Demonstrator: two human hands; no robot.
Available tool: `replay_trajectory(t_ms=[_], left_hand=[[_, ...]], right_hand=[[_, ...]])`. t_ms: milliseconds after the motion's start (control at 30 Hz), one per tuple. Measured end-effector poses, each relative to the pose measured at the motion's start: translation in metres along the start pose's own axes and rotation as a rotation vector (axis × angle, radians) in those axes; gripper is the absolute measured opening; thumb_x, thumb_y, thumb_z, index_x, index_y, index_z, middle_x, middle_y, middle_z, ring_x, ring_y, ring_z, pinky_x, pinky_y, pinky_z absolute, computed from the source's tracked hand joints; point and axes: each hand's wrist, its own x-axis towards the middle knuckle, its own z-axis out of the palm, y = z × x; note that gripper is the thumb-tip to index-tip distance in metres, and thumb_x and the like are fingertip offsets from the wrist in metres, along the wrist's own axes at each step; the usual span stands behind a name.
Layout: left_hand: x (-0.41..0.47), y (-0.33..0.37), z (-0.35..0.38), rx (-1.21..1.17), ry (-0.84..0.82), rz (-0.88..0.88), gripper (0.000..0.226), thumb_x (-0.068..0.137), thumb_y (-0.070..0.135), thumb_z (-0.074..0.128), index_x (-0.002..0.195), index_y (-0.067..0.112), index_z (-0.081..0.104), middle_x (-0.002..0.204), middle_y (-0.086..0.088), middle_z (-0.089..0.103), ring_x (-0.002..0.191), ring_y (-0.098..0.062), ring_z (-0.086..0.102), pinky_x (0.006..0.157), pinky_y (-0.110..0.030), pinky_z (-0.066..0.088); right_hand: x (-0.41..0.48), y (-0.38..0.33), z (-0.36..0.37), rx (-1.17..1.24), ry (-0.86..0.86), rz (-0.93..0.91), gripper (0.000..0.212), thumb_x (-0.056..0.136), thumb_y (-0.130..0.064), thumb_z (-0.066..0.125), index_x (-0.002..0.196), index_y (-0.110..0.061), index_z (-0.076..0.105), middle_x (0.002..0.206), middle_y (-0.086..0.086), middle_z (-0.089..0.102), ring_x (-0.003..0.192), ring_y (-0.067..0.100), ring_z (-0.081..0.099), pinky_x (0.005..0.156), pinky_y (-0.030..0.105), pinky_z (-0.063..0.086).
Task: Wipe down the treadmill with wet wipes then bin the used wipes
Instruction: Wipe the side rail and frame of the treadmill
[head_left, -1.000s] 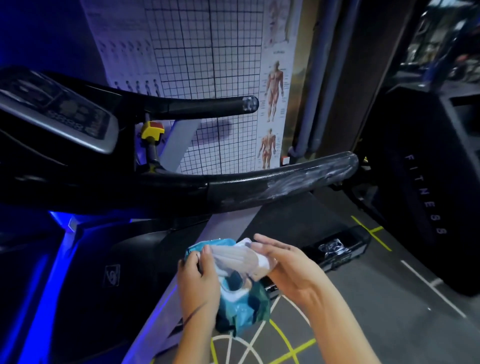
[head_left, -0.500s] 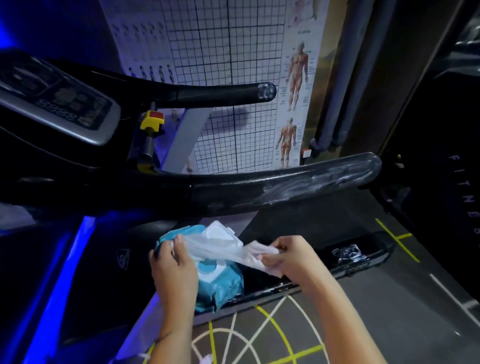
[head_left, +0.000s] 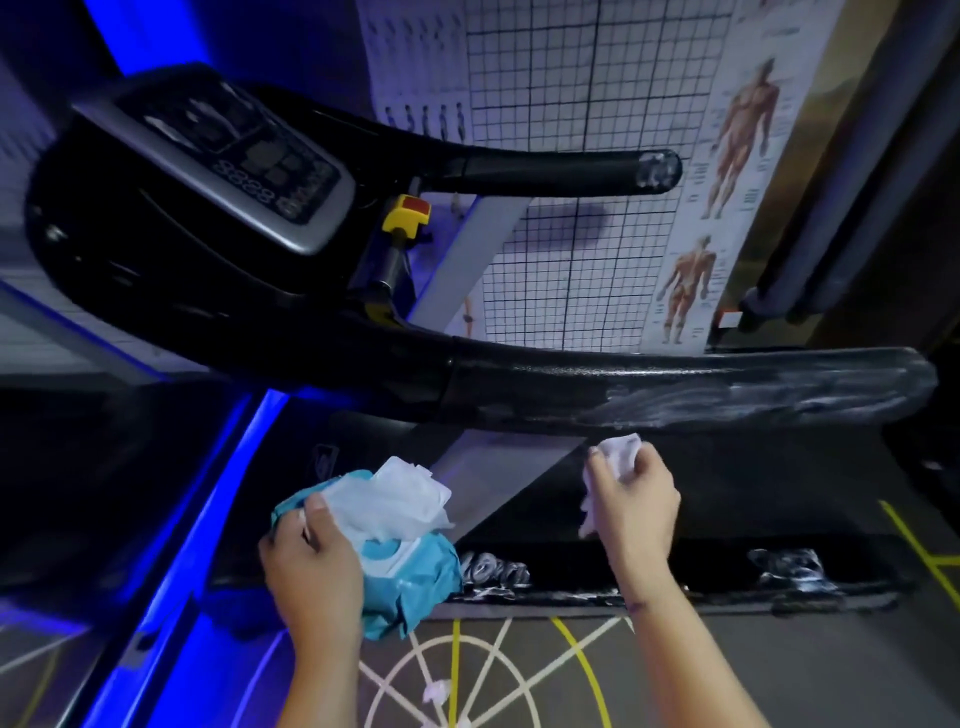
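wipe in right hand; left hand holds pack.

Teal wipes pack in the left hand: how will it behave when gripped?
Probably soft: the wipes pack wrinkles and droops past the left hand. Likely light, as one hand holds it by one end. Loose wipes bulge from its opening, so gripping there may just pull sheets out.

2 bare forearms: L hand 7 o'clock, R hand 5 o'clock. Small dark mark on R wrist.
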Motion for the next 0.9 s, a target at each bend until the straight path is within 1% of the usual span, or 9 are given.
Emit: replay_trajectory(t_ms=[100,200,333,467,567,667,767,833,900], left_hand=[[-0.008,0.003,-0.004,0.031,0.024,0.018,0.039,0.112,0.028,0.045,0.099,-0.004,0.062,0.12,-0.029,0.055,0.103,-0.044,0.053,0.08,-0.039,0.034],[-0.011,0.003,-0.007,0.039,0.031,0.032,0.041,0.111,0.029,0.046,0.105,-0.007,0.064,0.125,-0.031,0.054,0.11,-0.047,0.053,0.082,-0.037,0.034],[-0.011,0.003,-0.014,0.025,0.046,0.041,0.036,0.111,0.034,0.045,0.097,0.004,0.06,0.124,-0.026,0.053,0.1,-0.039,0.054,0.081,-0.039,0.038],[-0.011,0.003,-0.022,0.028,0.061,0.05,0.036,0.11,0.039,0.043,0.096,0.01,0.059,0.127,-0.021,0.052,0.104,-0.037,0.055,0.079,-0.04,0.041],[-0.01,0.001,-0.026,0.041,0.068,0.066,0.039,0.11,0.04,0.043,0.094,0.009,0.06,0.13,-0.019,0.051,0.109,-0.038,0.057,0.076,-0.039,0.043],[-0.011,0.006,-0.026,0.026,0.08,0.073,0.039,0.11,0.037,0.044,0.094,0.006,0.059,0.131,-0.019,0.051,0.108,-0.035,0.056,0.079,-0.04,0.042],[-0.012,0.014,-0.023,-0.002,0.085,0.094,0.04,0.111,0.034,0.045,0.092,0.002,0.058,0.124,-0.02,0.052,0.101,-0.026,0.05,0.077,-0.035,0.038],[-0.01,0.017,-0.021,-0.007,0.092,0.122,0.039,0.111,0.032,0.046,0.09,0.001,0.058,0.118,-0.02,0.052,0.1,-0.028,0.049,0.081,-0.034,0.036],[-0.007,0.017,-0.019,-0.011,0.11,0.162,0.039,0.112,0.031,0.048,0.09,-0.001,0.059,0.11,-0.017,0.051,0.102,-0.034,0.051,0.084,-0.035,0.036]], right_hand=[[0.006,-0.013,0.024,0.011,0.036,0.072,0.019,0.087,-0.032,0.065,0.088,-0.013,0.059,0.079,0.005,0.066,0.078,0.027,0.063,0.066,0.034,0.045],[0.011,-0.026,0.06,0.174,0.007,0.096,0.031,0.086,-0.04,0.069,0.09,-0.009,0.067,0.085,0.006,0.069,0.08,0.023,0.064,0.071,0.032,0.048],[0.008,-0.038,0.105,0.314,-0.226,0.082,0.042,0.09,-0.041,0.063,0.064,-0.009,0.06,0.054,-0.007,0.051,0.059,0.011,0.05,0.064,0.03,0.042],[-0.005,-0.034,0.108,0.424,-0.479,-0.08,0.027,0.089,-0.021,0.055,0.066,-0.009,0.063,0.065,-0.004,0.057,0.069,0.009,0.05,0.071,0.031,0.042],[-0.003,-0.031,0.104,0.4,-0.603,-0.211,0.022,0.091,-0.021,0.07,0.076,-0.005,0.066,0.069,-0.002,0.056,0.07,0.005,0.049,0.068,0.022,0.04],[0.01,-0.037,0.111,0.246,-0.564,-0.29,0.036,0.08,-0.042,0.081,0.071,-0.01,0.067,0.065,0.0,0.062,0.064,0.002,0.051,0.065,0.022,0.043],[0.017,-0.038,0.121,0.092,-0.432,-0.343,0.046,0.076,-0.044,0.076,0.052,-0.019,0.046,0.053,-0.002,0.049,0.054,0.007,0.039,0.057,0.025,0.04],[0.017,-0.032,0.125,0.002,-0.379,-0.423,0.046,0.078,-0.047,0.068,0.057,-0.023,0.036,0.055,-0.001,0.053,0.055,0.016,0.042,0.058,0.033,0.047],[0.016,-0.024,0.127,-0.022,-0.37,-0.485,0.039,0.083,-0.047,0.064,0.064,-0.025,0.038,0.062,-0.002,0.062,0.057,0.017,0.051,0.06,0.036,0.052]])
